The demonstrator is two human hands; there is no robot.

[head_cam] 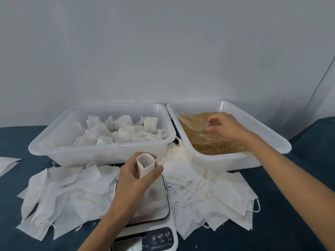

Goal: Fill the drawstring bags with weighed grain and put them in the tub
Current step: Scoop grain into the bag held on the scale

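My left hand [136, 175] holds a small white drawstring bag [145, 165] upright, mouth open, above the steel plate of the kitchen scale [157, 201]. My right hand [224, 125] grips the handle of a clear plastic scoop [192, 121] that lies in the brown grain [208, 142] inside the right white tub [268, 134]. The left white tub [72, 154] holds several filled bags [125, 131] standing upright.
Loose flat empty bags lie in piles left [59, 194] and right [217, 192] of the scale on the dark blue tablecloth [290, 223]. The scale's display [126, 246] sits at the bottom edge. A pale wall rises behind the tubs.
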